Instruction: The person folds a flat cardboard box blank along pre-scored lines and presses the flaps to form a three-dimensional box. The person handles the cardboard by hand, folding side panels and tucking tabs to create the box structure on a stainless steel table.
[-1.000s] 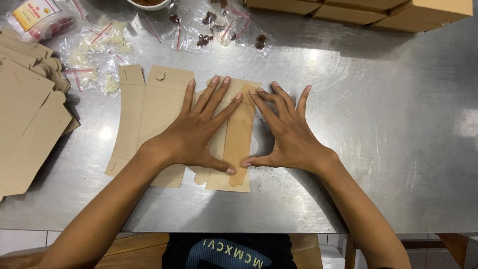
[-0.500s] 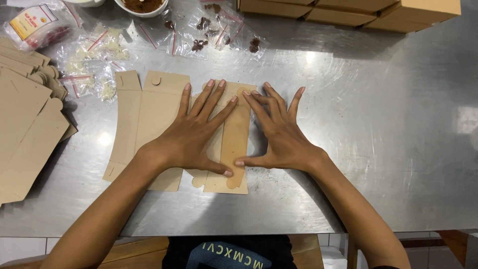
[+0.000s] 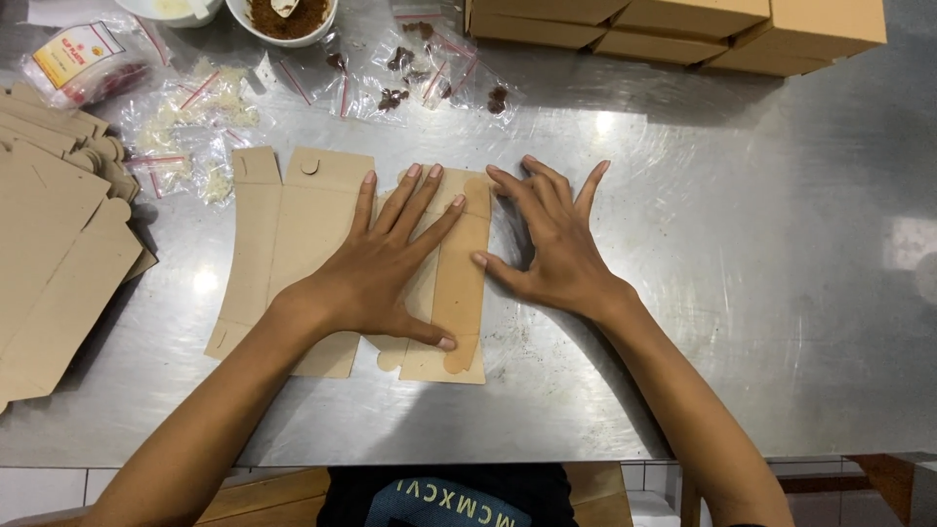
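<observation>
left hand point(image 3: 376, 268) flat on cardboard blank point(image 3: 312, 224); right hand point(image 3: 551, 244) splayed beside

Hands point(image 3: 459, 259) hide cardboard blank's point(image 3: 293, 244) middle

A brushed steel tabletop point(image 3: 761, 293) fills nearly the whole view, its surface scuffed with swirl marks and throwing back bright patches of overhead light. Below its near edge shows a strip of pale tiled floor point(image 3: 39, 483) and what may be a wooden stool or frame point(image 3: 264, 488).
</observation>
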